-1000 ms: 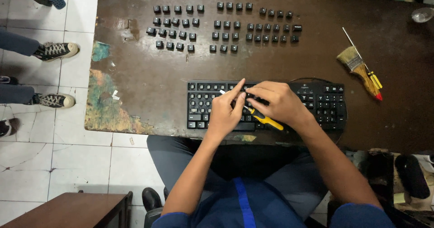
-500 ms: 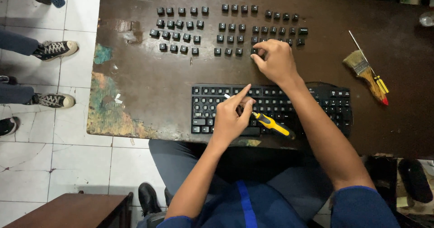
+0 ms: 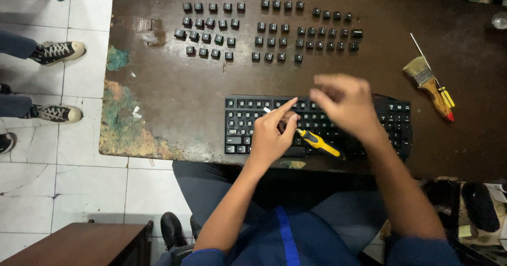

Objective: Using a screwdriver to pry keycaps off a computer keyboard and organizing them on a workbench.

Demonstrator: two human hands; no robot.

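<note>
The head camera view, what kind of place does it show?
Probably a repair or hobby workbench: a worn, stained table carries a black keyboard, rows of removed keycaps, a paintbrush and a yellow-handled screwdriver.

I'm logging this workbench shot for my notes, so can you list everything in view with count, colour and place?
table: one, dark brown, worn paint at its left edge, fills the middle.
keyboard: one, black, at the near edge.
loose keycaps: dozens, black, in rows at the far side.
screwdriver: one, yellow and black handle, lying on the keyboard.
paintbrush: one, wooden handle, at the right.
thin screwdriver: one, yellow and red handle, beside the paintbrush.
sneakers: two, black and white, on the tiled floor at left.
stool: one, brown, lower left.
left hand: on the keyboard, forefinger out.
right hand: blurred, above the keyboard.
</note>
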